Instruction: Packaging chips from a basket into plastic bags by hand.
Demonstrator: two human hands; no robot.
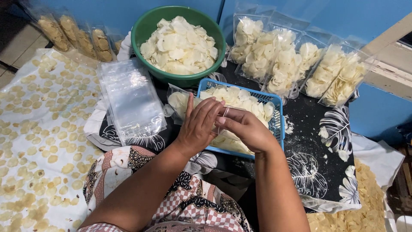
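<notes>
While the left hand and right hand meet over the blue basket, their fingers pinch a small clear bag of pale chips between them. Just left lies a stack of empty clear bags on the dark cloth. Farther off stand a green bowl heaped with chips and a row of filled bags.
</notes>
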